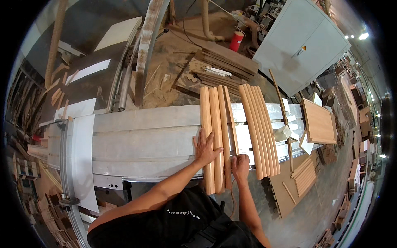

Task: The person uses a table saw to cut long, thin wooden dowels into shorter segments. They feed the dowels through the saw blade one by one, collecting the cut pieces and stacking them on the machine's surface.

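Several long, pale wooden strips (207,107) with rounded faces lie side by side across the grey metal table in front of me, their near ends sticking out past its edge. My left hand (205,149) rests on them with its fingers spread, pressing the left ones. To its right, my right hand (240,166) is closed, fingers curled at the near end of a narrow wooden strip (231,124). That strip stands slightly apart from the others at its near end. A second group of wooden strips (259,132) lies close together right of my right hand.
The slatted metal table (144,120) carries a white panel (82,157) at left. A wooden panel (319,122), a thin stick (281,107) and white offcuts lie at right. Beyond stand a grey cabinet (300,45) and a red cylinder (236,41). More strips (304,175) lie on a low board.
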Demonstrator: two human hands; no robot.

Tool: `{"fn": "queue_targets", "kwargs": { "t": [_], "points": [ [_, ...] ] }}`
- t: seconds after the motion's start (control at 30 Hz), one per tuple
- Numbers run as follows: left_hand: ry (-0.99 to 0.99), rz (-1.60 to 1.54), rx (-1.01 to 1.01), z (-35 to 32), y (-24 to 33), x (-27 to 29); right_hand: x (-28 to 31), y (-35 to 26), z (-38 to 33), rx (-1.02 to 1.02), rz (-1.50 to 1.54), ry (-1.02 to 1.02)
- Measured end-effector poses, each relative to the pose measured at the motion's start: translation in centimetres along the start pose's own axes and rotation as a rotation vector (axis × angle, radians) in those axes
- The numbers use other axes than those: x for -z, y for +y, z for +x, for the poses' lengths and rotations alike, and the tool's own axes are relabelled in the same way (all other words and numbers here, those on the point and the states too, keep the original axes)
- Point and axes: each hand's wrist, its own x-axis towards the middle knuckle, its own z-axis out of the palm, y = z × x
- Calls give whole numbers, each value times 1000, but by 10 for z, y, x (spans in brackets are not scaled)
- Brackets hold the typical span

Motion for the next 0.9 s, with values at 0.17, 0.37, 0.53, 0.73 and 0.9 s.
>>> {"fn": "queue_targets", "kwargs": {
  "t": [0.17,0.37,0.53,0.73,0.9],
  "points": [
    [24,-6,38,6,2,-7,-14,-5,-1,-80,161,-46],
    [43,-14,32,9,2,-10,8,8,20,-96,-54,-17],
    [28,5,38,8,3,-7,28,45,46,-249,-433,161],
    [61,-11,34,8,0,-8,18,36,38,-54,-210,109],
    [74,-31,27,10,1,-5,-1,31,31,-79,33,125]
  ]
}}
